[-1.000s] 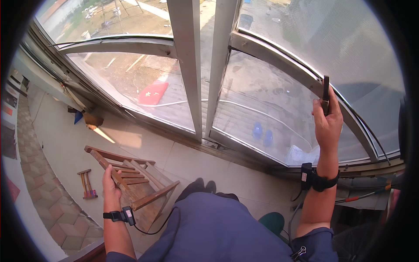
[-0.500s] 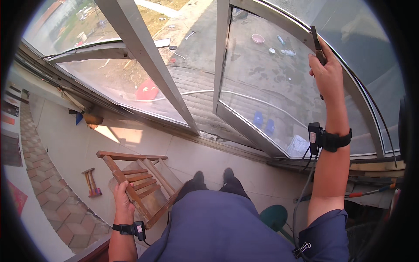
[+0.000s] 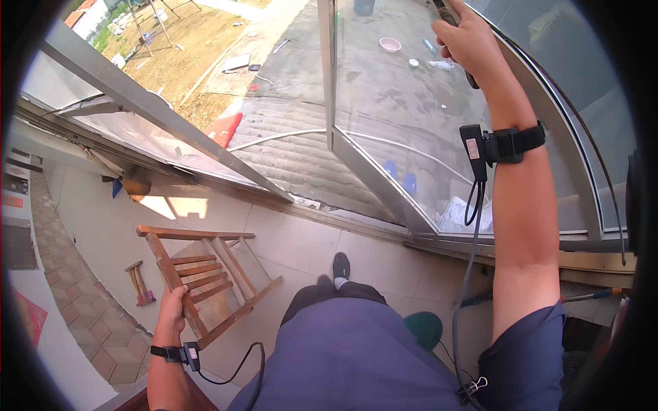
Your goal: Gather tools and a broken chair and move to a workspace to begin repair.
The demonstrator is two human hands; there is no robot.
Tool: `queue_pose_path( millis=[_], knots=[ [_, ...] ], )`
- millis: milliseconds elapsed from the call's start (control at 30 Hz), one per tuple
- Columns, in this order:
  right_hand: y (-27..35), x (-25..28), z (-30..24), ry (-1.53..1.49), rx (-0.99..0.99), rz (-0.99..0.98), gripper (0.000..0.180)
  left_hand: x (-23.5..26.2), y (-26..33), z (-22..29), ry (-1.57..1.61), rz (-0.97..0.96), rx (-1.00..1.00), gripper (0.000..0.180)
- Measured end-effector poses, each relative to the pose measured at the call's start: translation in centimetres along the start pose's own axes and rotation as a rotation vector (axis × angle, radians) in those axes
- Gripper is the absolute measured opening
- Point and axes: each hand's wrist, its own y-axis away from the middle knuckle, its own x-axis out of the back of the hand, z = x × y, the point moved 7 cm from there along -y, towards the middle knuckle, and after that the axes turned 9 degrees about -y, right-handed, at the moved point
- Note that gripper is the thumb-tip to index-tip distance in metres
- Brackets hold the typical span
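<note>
Doorway (image 3: 305,164) opened wider, left hand (image 3: 175,308) gripping wooden chair (image 3: 204,280)

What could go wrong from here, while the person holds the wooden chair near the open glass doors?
The wooden chair is gripped only by the left hand, so it might swing and knock the left door frame.

The white hose lies across the ground just outside the doorway, and could perhaps catch a foot.

The cable hanging loosely beside the right arm may snag on a door edge.
</note>
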Motion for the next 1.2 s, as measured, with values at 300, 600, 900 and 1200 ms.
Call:
queue_pose_path(
  millis=[300, 600, 900, 1200],
  knots=[
    [-2.5, 1.5, 2.3, 0.073, -0.055, -0.05, 0.065, -1.1, 0.6, -0.1, 0.078, 0.096, -0.009, 0.024],
    [-5.8, 0.7, 2.1, -0.089, 0.048, -0.093, 0.059, -4.5, 5.8, 5.0, 0.217, -0.002, -0.014, 0.019],
    [-3.0, -0.2, -4.5, -0.022, -0.083, -0.054, 0.061, -5.5, 8.9, 7.8, 0.321, -0.191, -0.047, 0.021],
    [0.6, -0.9, -9.0, 0.034, -0.089, -0.06, 0.044, -5.0, 10.7, 9.4, 0.429, -0.288, -0.117, 0.023]
  ],
)
